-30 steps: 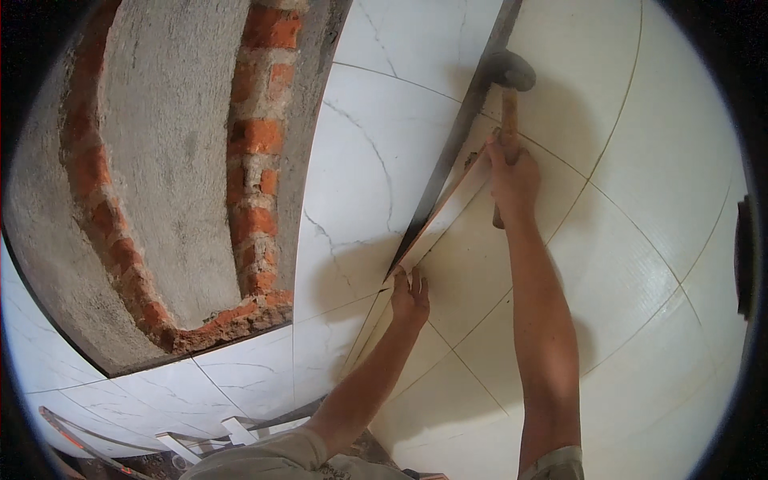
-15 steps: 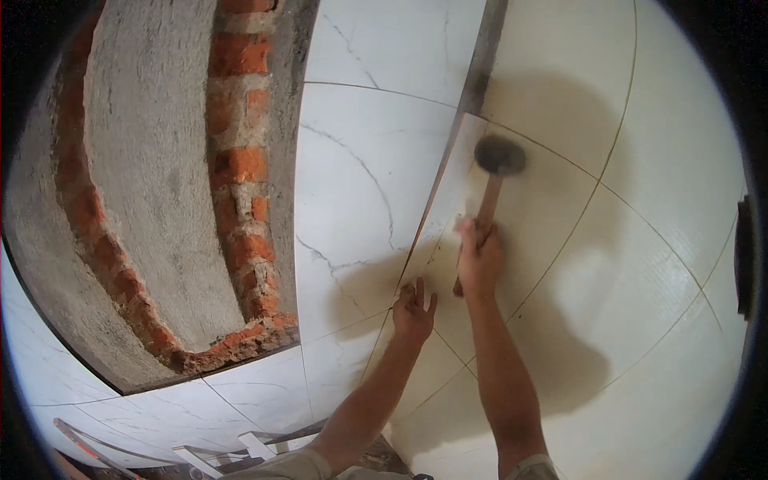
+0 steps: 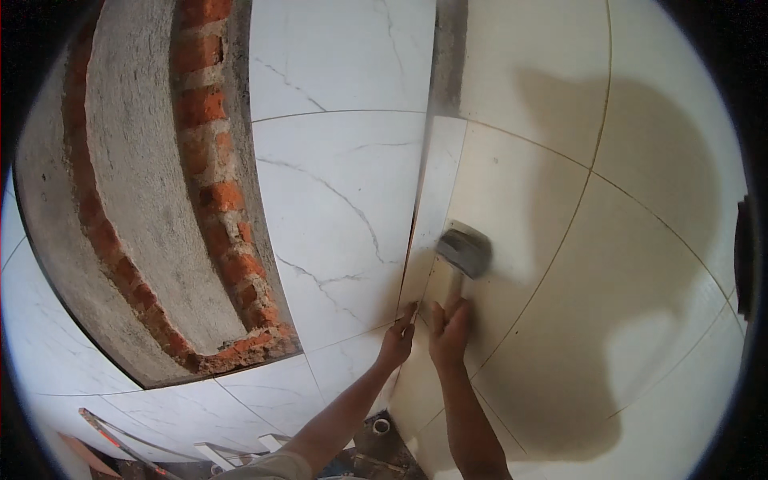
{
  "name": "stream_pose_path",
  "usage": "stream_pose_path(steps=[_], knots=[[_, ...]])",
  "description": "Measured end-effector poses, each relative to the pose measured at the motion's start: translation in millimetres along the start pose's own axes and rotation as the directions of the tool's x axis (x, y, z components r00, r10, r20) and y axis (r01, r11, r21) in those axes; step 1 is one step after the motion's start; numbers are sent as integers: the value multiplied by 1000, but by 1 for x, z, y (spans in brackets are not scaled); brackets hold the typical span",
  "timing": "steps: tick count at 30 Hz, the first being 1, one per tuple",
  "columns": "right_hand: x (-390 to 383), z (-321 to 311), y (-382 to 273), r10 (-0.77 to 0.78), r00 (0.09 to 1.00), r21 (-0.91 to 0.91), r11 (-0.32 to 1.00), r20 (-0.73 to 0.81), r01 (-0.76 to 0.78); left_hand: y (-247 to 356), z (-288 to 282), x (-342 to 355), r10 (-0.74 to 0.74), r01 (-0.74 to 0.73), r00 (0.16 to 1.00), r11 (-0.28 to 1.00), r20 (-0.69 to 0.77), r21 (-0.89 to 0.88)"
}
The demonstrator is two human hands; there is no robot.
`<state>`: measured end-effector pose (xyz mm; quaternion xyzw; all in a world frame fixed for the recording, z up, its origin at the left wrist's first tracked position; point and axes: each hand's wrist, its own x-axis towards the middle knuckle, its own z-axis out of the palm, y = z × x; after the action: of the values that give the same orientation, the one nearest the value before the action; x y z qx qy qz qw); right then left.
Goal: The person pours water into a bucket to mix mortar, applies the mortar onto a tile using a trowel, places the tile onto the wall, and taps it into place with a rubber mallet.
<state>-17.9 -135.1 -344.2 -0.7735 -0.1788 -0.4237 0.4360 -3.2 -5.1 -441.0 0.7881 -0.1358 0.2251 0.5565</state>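
My right hand [image 3: 450, 328] grips the light wooden handle of a blurred dark-headed mallet [image 3: 464, 254], whose head is over the lower part of a narrow white tile strip [image 3: 438, 176]. My left hand [image 3: 398, 340] is just left of it, fingertips at the strip's lower end, index finger extended and nothing visible held. The strip lies in a dark gap [image 3: 450, 56] between white veined tiles [image 3: 336, 216] on the left and cream tiles [image 3: 528, 200] on the right.
A bare cement patch [image 3: 136, 176] with two exposed brick channels [image 3: 210, 196] fills the upper left. Along the bottom are a long metal tool [image 3: 112, 436], white pieces [image 3: 216, 452] and a small round white fitting [image 3: 381, 426]. A dark object [image 3: 744, 256] sits at the far right.
The mallet and my right hand have moved down and left toward my left hand. The tile strip now lies closer in the gap. The view has shifted, and my shadow covers more cream tile.
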Motion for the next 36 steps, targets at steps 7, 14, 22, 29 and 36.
stream_pose_path(steps=[7, 14, 22, 29, 36], knots=[[0, 20, -15, 109, 990, 167, 978, 95, -123, -1, 2, -2, -14, 13, 1000, 990, 4, 138], [1, 24, 0, 182, 931, 160, 957, 315, -241, 14, -7, -4, -74, 65, 996, 982, 43, 177], [-7, 17, 25, 21, 939, 331, 933, 344, -142, 188, -108, 58, 276, -127, 956, 704, -104, 699], [-24, 27, 24, 27, 902, 280, 946, 430, -161, 363, -176, 224, 589, -238, 699, -345, 407, 908], [-65, 65, 29, 154, 957, 523, 811, 245, -264, 350, -163, 252, 546, -257, 732, -333, 408, 907]])
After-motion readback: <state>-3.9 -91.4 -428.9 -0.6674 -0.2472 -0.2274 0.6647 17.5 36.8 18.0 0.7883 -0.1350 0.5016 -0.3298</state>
